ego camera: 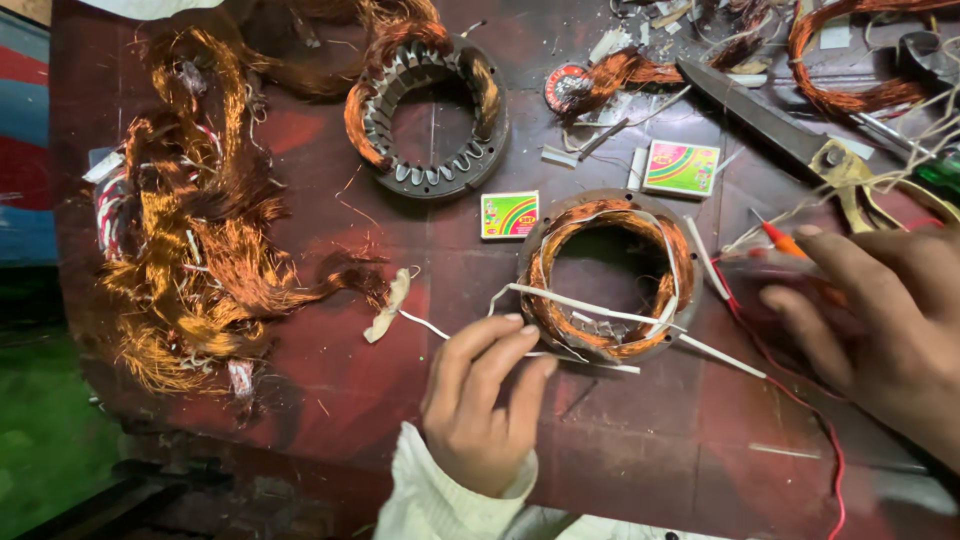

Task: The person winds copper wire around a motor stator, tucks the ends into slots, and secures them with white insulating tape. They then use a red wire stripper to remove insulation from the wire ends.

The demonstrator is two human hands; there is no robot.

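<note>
A round motor stator [606, 274] wound with copper coils lies on the dark red table [330, 390], with white sleeved wires crossing it. My left hand [482, 396] rests at its near edge, fingertips pinching a white wire that runs under the stator's rim. My right hand [872, 328] hovers to the right of the stator, blurred, holding an orange-tipped probe [778, 239] with a red lead [800, 410] trailing toward me.
A second stator [428, 116], partly stripped, sits farther back. A big tangle of loose copper wire [195, 230] covers the left side. Two small colourful boxes [509, 214] [682, 167], large scissors [800, 140] and more coils [850, 60] lie at the back right.
</note>
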